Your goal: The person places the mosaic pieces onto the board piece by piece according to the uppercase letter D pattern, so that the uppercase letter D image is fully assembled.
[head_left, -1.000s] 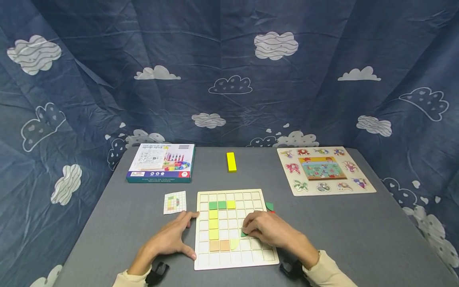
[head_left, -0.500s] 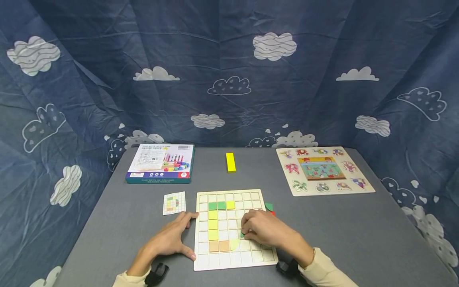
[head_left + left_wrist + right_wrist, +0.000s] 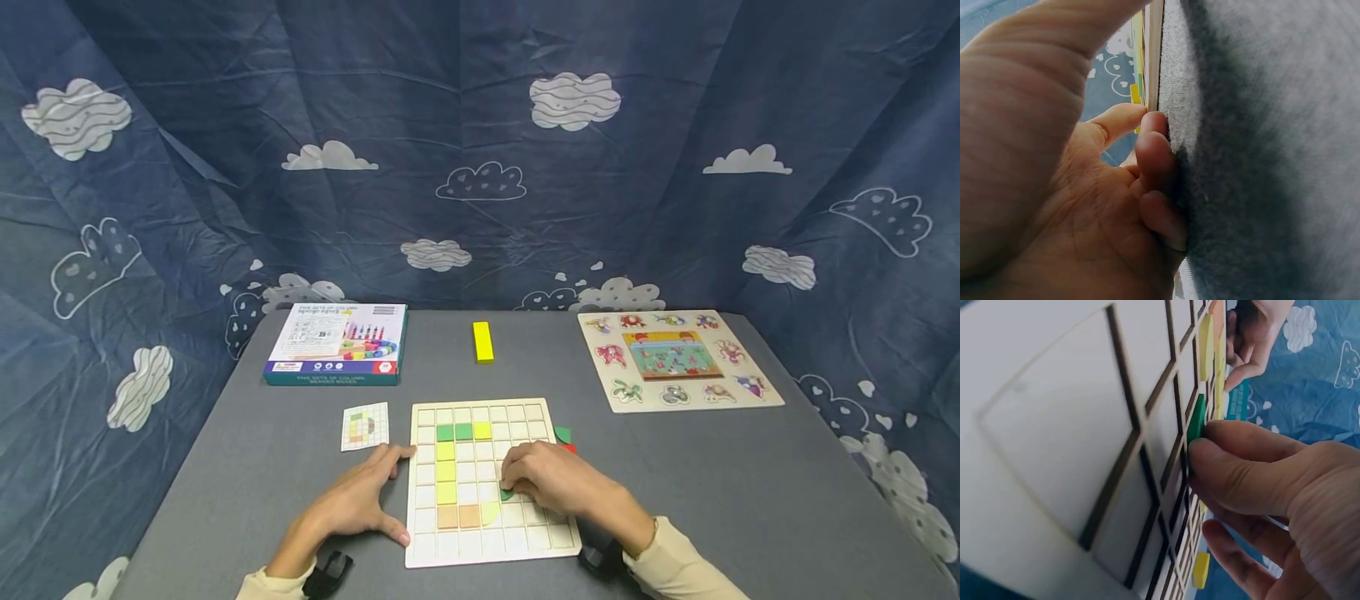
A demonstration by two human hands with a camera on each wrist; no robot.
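A pale wooden grid board (image 3: 525,533) lies on the grey table, with green, yellow and orange square tiles and one light-yellow rounded piece (image 3: 490,512) set in its cells. My right hand (image 3: 551,479) pinches a small green tile (image 3: 1196,419) between thumb and fingertips, over a cell right of the middle. The fingers hide most of that tile in the head view. At the board's left edge rests my left hand (image 3: 360,493), thumb and index finger spread apart and touching the rim. The left wrist view shows its other fingers lightly bent, holding nothing.
Left of the board lies a small pattern card (image 3: 365,427). Farther back are a boxed bead set (image 3: 335,343), a yellow block (image 3: 483,342) and an animal puzzle board (image 3: 678,360). A green piece (image 3: 562,434) and a partly hidden red piece (image 3: 568,447) lie beside the board's right edge.
My right hand has shifted slightly left over the board, still pinching the green tile, whose visible part has changed a little. The left hand stays at the board's edge.
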